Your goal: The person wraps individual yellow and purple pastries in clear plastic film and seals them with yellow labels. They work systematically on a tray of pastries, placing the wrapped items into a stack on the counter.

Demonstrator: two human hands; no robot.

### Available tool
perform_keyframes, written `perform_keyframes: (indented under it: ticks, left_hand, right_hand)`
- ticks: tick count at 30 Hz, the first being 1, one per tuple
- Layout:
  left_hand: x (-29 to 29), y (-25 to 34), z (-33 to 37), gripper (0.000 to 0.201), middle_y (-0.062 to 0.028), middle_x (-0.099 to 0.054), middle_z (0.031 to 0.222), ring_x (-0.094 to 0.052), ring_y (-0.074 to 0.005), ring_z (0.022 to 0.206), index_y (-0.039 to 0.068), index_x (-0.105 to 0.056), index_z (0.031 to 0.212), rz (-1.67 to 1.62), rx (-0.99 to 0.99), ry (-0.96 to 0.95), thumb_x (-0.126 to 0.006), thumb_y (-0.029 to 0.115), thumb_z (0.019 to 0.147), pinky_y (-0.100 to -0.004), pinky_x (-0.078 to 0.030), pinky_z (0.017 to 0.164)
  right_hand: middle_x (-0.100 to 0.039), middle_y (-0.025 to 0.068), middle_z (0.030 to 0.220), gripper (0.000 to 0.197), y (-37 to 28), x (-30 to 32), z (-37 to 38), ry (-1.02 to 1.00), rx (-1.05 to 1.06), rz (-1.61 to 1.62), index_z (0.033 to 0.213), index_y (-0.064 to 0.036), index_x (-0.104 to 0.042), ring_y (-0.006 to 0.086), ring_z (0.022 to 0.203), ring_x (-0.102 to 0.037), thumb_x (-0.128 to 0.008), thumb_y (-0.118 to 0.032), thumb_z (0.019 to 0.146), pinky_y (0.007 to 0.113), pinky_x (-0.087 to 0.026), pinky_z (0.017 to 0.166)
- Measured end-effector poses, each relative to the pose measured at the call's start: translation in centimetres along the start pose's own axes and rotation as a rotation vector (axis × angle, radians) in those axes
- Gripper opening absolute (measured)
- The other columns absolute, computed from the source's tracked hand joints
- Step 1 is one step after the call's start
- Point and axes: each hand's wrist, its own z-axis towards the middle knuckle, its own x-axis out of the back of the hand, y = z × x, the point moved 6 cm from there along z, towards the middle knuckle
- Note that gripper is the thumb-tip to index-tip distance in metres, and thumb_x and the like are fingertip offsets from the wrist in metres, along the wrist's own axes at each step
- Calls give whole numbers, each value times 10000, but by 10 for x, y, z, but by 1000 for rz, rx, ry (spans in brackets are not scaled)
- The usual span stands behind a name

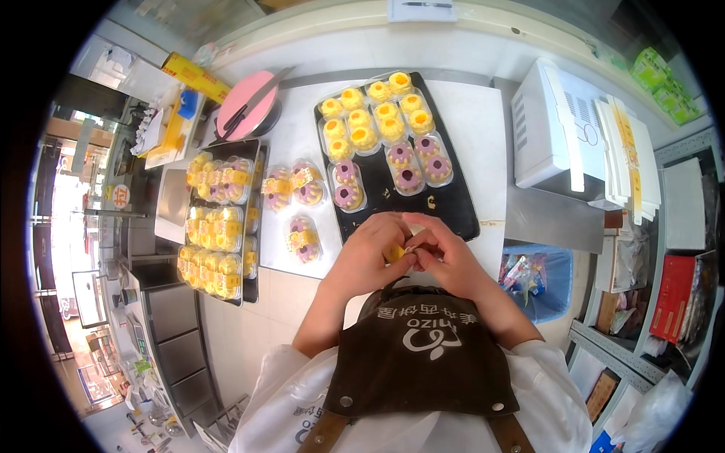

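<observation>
Close to my apron, my left hand [368, 254] is closed around a small yellow piece [394, 254] that shows between the fingers; its kind is unclear. My right hand [447, 255] meets it with thumb and finger pinched, and what they grip is too small to make out. Just beyond both hands lies a black tray [408, 210] of clear plastic boxes. Yellow-topped cakes [364, 137] fill the far boxes, purple-topped cakes [408, 178] the near ones. Left of the tray, several boxed purple cakes [304, 240] with yellow bands sit on the white table.
A second dark tray [249, 290] at the left holds stacked, banded cake boxes [214, 272]. Behind it a long knife [260, 98] lies on a pink turntable [245, 106]. To the right are a white machine [555, 128], a blue bin [560, 283] with wrappers, and metal shelving [619, 352].
</observation>
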Motion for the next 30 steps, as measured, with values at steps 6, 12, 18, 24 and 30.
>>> perform_keyframes:
  ticks: [6,12,18,24,30]
  left_hand:
    - [1,-27,-8,103,-94,-705,990,-662,-312,1067,5,-650,892,-269,13,-41,-750,26,879,-415,-517,941]
    - [6,-57,-19,91,-85,-693,996,-642,-202,1037,8,-660,912,-871,125,50,-674,50,991,-351,-509,913]
    - [-5,-54,-20,61,-51,-697,1054,-641,-126,987,15,-689,986,-664,298,-142,-706,74,985,-347,-487,967]
    - [-21,-53,-18,91,-5,-676,961,-604,-82,903,37,-705,1006,-619,336,-163,-724,125,990,-263,-481,784]
    - [-10,-56,-22,119,6,-679,915,-602,-65,859,26,-696,975,-690,371,-124,-723,140,995,-248,-480,749]
  right_hand:
    - [-621,26,1090,638,8,8,3,1,-99,-144,1557,-96,-425,67,880,-580,-576,74,960,241,-493,775]
    - [-613,19,1072,656,16,18,0,-95,-80,-26,1551,-100,-443,81,891,-584,-595,80,938,240,-490,783]
    - [-628,14,1061,702,4,17,-2,-120,-56,232,1585,-119,-399,83,905,-593,-582,89,940,242,-488,787]
    - [-638,7,1049,723,-3,6,-2,-187,-56,345,1607,-120,-365,73,897,-583,-584,76,946,237,-475,774]
    - [-638,23,1041,627,6,16,0,-78,-111,253,1566,-112,-423,77,884,-568,-589,2,973,233,-459,753]
